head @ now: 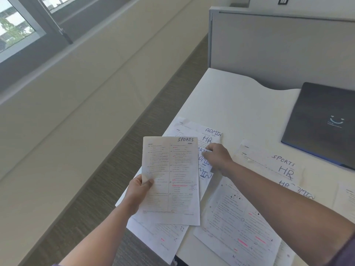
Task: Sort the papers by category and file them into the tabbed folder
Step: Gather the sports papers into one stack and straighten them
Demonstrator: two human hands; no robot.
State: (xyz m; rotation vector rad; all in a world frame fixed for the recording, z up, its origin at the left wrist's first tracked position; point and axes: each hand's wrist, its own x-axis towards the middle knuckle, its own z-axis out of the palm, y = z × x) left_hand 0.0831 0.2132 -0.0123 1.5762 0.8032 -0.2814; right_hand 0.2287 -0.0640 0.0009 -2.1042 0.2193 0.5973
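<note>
While left hand pinches SPORTS sheet by edge, right hand pinches paper in fanned stack on desk.

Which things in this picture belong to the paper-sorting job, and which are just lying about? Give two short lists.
Part of the job:
- white printed sheet headed SPORTS, in the left hand's grip
- fanned pile of white sheets marked ADMIN and HR, under the right hand
- loose white sheets marked SPORTS and HR
- dark flat folder

Just lying about:
- grey desk partition
- window
</note>
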